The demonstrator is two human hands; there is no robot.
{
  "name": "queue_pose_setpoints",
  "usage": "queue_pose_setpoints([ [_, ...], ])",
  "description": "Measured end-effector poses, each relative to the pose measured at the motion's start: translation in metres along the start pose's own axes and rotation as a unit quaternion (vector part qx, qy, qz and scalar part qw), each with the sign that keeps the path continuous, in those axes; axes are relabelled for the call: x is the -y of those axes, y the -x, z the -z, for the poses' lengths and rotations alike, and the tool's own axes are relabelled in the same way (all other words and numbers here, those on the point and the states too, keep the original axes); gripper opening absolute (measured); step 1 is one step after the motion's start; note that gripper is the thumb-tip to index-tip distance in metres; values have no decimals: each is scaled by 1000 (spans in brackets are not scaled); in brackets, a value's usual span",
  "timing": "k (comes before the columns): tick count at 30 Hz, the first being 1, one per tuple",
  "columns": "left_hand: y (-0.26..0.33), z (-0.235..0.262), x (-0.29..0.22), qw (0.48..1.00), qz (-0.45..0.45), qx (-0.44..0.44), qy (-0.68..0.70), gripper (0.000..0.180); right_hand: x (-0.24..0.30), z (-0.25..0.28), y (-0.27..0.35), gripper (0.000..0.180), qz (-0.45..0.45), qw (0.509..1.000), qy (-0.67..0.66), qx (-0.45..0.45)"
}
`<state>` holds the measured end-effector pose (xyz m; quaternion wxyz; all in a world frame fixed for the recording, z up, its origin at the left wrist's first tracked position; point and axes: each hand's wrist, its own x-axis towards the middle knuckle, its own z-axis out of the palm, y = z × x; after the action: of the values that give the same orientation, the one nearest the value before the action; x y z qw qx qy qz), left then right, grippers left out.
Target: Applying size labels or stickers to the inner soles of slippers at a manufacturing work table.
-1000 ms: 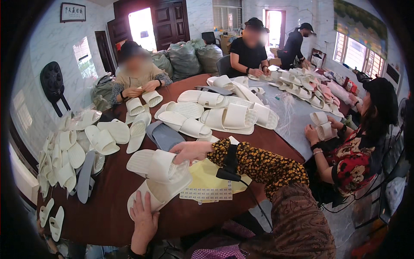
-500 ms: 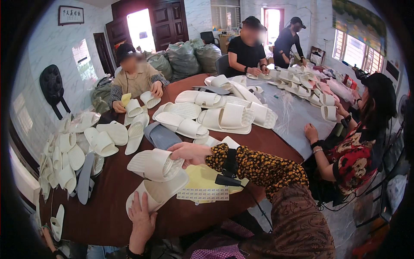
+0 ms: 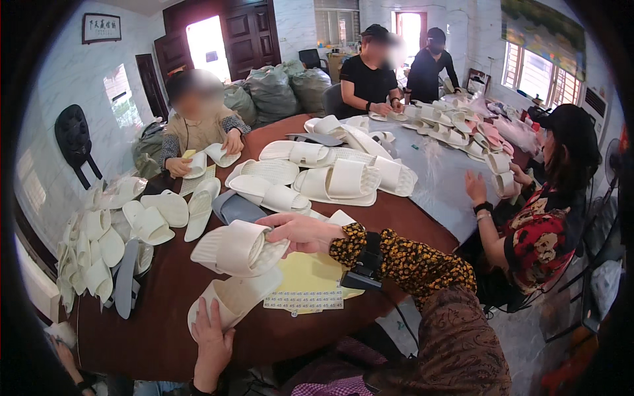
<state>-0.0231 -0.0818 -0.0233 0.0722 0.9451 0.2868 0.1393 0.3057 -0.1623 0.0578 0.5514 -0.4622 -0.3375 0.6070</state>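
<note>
White slipper (image 3: 241, 247), head view: the right hand (image 3: 300, 232) pinches its right end, over a second slipper (image 3: 241, 296) on which the left hand (image 3: 212, 343) lies spread. On the brown table (image 3: 152, 336), yellow paper (image 3: 310, 269) and a printed sheet (image 3: 304, 300), probably stickers, lie alongside; a grey slipper (image 3: 238, 209) and piled slippers (image 3: 343, 179) crowd behind.

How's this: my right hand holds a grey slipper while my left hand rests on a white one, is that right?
Not quite: the upper slipper in your right hand is white, not grey, as the head view shows. Your left hand does rest on a white lower slipper.
</note>
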Motion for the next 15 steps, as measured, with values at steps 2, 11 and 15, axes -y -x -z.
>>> queue_pose_setpoints([
  [2, 0, -1, 0, 1000, -2, -3, 10, 81, -3, 6, 6, 51, 31, 998, -29, 37],
  [11, 1, 1, -1, 1000, -1, -10, 6, 80, -3, 29, 36, 58, 129, 985, -96, 57],
  [15, 0, 1, 2, 1000, -7, -5, 3, 81, 8, 46, 44, 59, 175, 976, -129, 16],
])
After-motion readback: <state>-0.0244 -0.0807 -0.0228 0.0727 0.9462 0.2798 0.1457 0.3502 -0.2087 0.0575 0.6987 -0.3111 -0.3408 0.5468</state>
